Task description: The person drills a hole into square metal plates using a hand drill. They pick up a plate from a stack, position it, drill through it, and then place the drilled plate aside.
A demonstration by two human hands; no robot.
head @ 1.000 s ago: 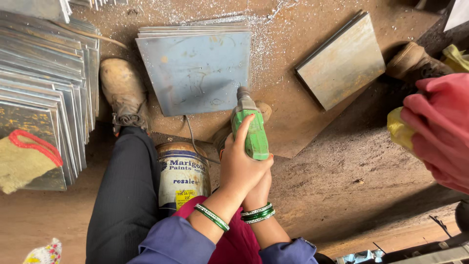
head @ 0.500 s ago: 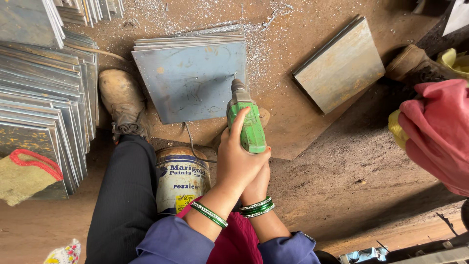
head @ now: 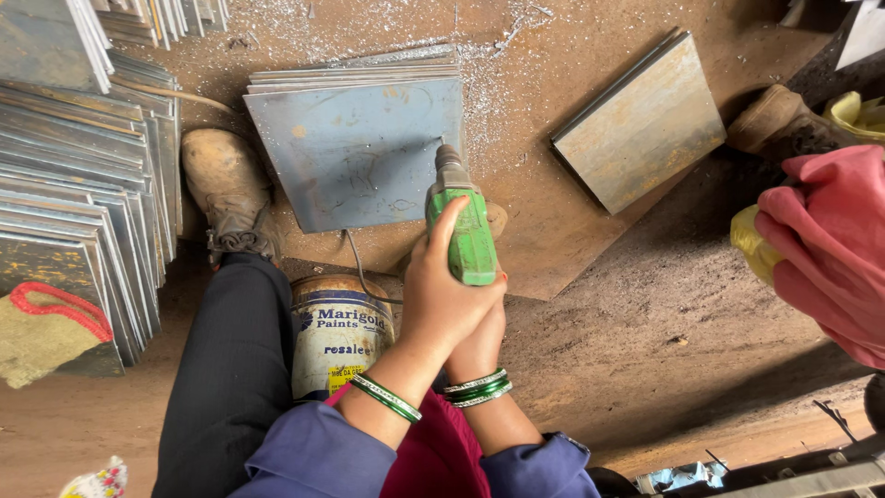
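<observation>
A green power drill (head: 468, 235) points down at the right edge of a stack of square grey steel plates (head: 355, 148) on the ground. My left hand (head: 444, 290) wraps over the drill's body from the left. My right hand (head: 481, 346) sits under it, mostly hidden, and also grips the drill. Both wrists wear green bangles. The drill's bit touches the top plate near its right edge, where metal shavings lie.
A paint can (head: 337, 334) stands between my knees. My boot (head: 226, 194) rests left of the plates. Many stacked plates (head: 78, 184) fill the left side. Another plate stack (head: 645, 124) lies at the upper right. A person in pink cloth (head: 825, 244) is at right.
The view has shifted slightly, so the plates and drill sit a little lower in the picture. Both hands keep their hold on the drill at the same plate edge.
</observation>
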